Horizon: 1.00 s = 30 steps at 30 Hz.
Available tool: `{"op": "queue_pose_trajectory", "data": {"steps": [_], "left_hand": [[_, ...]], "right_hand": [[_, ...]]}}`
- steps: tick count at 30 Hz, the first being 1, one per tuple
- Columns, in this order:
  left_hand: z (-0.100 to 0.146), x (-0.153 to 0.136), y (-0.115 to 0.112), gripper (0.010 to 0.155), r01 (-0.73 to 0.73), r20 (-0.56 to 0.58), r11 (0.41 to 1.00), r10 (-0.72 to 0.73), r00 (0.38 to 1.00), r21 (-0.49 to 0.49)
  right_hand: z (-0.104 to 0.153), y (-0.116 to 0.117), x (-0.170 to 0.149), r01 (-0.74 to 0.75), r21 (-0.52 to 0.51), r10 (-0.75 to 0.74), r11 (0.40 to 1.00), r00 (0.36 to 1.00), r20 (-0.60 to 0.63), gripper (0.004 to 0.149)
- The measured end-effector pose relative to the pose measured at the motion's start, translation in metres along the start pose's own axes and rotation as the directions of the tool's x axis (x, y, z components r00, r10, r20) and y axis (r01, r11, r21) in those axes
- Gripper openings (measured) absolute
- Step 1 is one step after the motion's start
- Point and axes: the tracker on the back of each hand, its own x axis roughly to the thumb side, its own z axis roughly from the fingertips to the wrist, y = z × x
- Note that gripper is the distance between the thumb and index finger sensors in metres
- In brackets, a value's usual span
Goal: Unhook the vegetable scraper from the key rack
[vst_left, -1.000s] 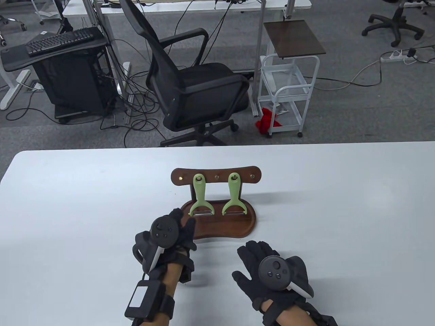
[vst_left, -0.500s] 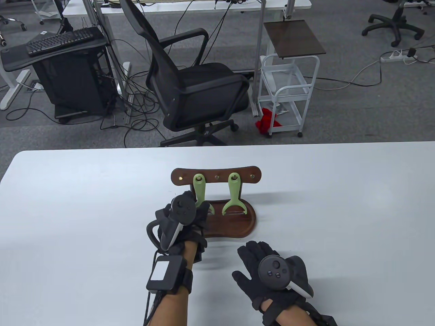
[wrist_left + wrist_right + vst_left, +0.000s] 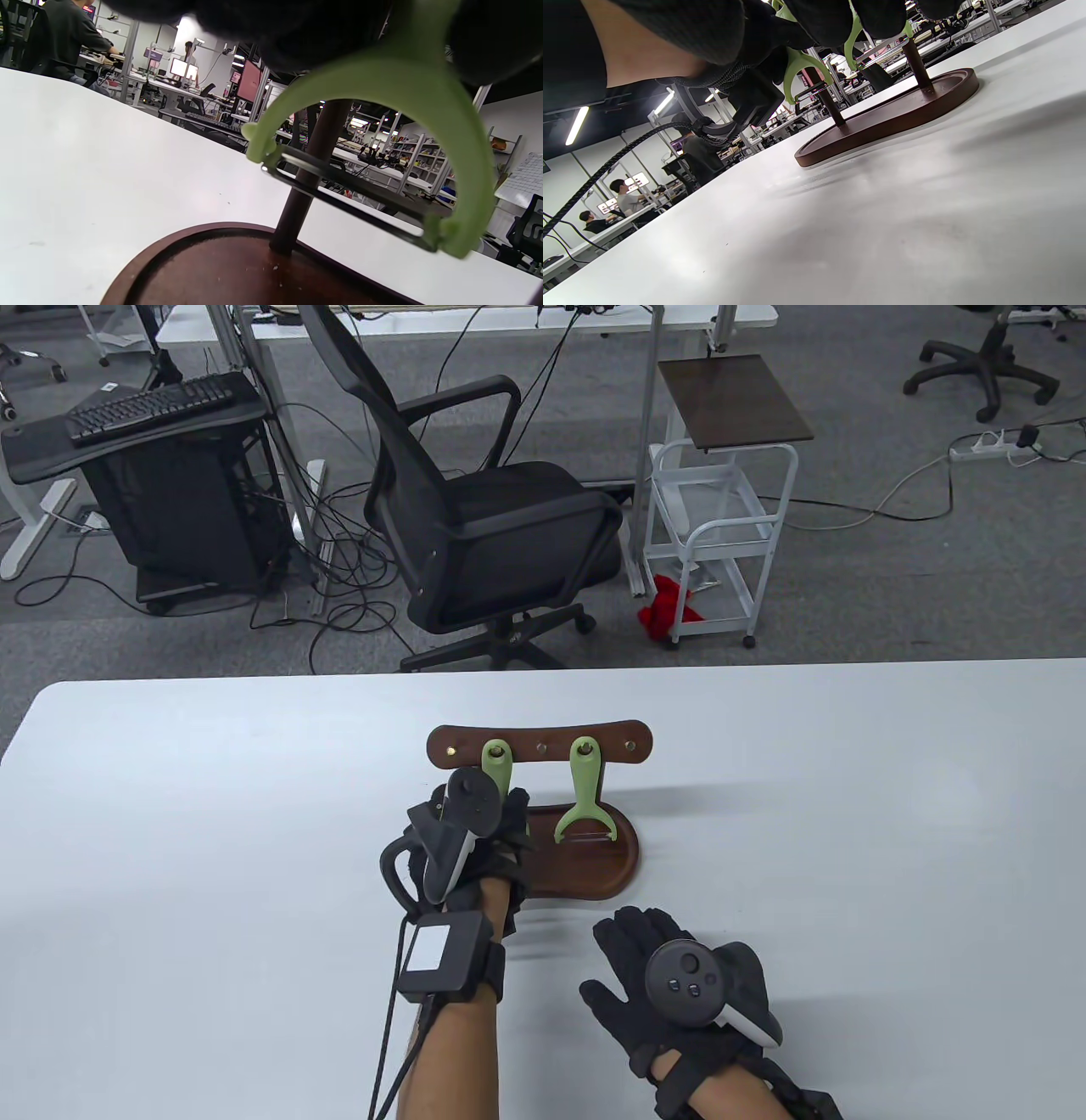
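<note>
Left hand (image 3: pixel 475 848) raised over the key rack (image 3: pixel 543 746) near the table's (image 3: pixel 848 780) middle, fingers wrapped round the handle of the left vegetable scraper (image 3: pixel 496 759), its ring on a hook, blade hanging above the rack's base (image 3: pixel 594 874); second scraper (image 3: pixel 584 793) hung just right. Right hand (image 3: pixel 679 984) flat near the front edge, fingers spread, holding nothing.

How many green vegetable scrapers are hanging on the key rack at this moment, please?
2. The left scraper hangs on the key rack with the left hand at its handle; the right scraper hangs untouched beside it.
</note>
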Motion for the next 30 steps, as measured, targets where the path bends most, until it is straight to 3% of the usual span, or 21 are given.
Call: {"op": "queue_pose_trajectory", "data": {"steps": [6,22,30], "left_hand": [[-0.004,0.005,-0.001,0.058,0.079,0.016,0.997,-0.079,0.997,-0.01],[-0.003,0.009,0.006,0.05,0.051,0.034,0.998,-0.05,0.998,-0.036],[0.001,0.008,0.009,0.049,0.014,0.065,1.0,-0.014,0.998,0.001]], "right_hand": [[0.0,0.0,0.0,0.001,0.007,-0.001,1.0,1.0,0.003,0.07],[0.0,0.001,0.0,-0.001,0.012,0.001,1.0,1.0,0.001,0.07],[0.0,0.001,0.0,-0.001,0.019,0.001,1.0,1.0,-0.002,0.07]]}}
